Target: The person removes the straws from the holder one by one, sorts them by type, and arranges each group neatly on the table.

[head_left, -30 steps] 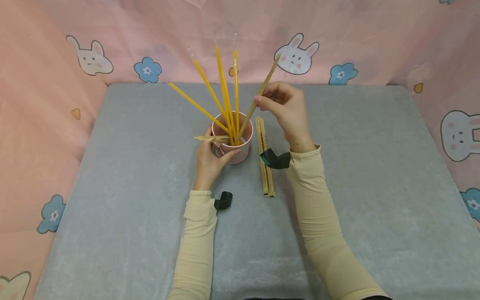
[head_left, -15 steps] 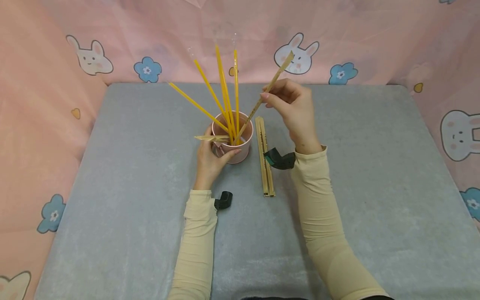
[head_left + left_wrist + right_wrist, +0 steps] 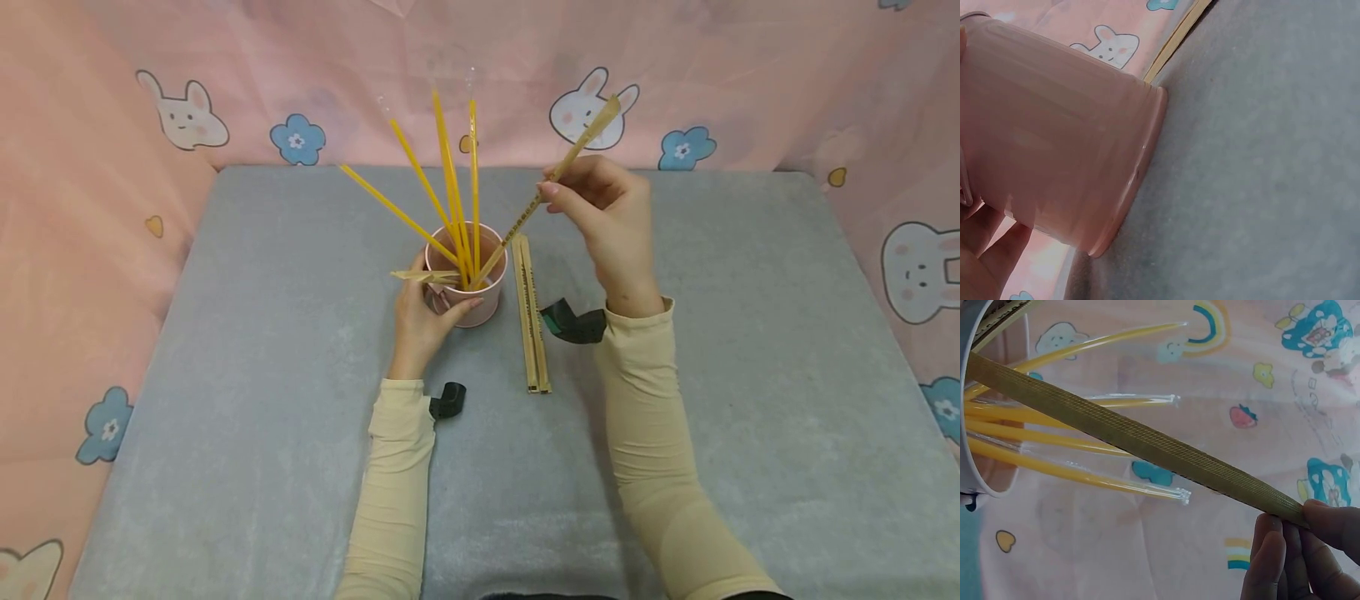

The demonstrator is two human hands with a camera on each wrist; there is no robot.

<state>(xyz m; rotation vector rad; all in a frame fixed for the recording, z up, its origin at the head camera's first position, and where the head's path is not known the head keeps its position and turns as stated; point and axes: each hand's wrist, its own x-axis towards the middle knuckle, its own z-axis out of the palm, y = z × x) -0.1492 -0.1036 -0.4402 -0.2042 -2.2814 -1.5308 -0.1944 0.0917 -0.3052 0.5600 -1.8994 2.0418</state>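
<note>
My left hand (image 3: pixel 420 329) grips a pink cup (image 3: pixel 482 310), thumb on the near side; the left wrist view shows the cup's wall (image 3: pixel 1054 131) with fingers (image 3: pixel 1005 253) beside its handle. Several yellow straws (image 3: pixel 475 183) in clear wrappers lean out of the cup. With thumb and fingertips, my right hand (image 3: pixel 621 225) pinches a brown paper-wrapped straw (image 3: pixel 521 222) near its upper part. Slanting up to the right, this straw has its lower end inside the cup. Another brown paper wrapper (image 3: pixel 423 276) pokes over the cup's left rim, above my left hand.
Right of the cup, two brown paper-wrapped straws (image 3: pixel 527 333) lie side by side on the grey table (image 3: pixel 285 333). A pink cloth (image 3: pixel 495 50) with rabbits and flowers hangs behind the table and along its sides.
My right hand has moved to the right, tilting the top of the paper-wrapped straw rightward while its lower end stays in the cup. The left hand and cup have not visibly moved.
</note>
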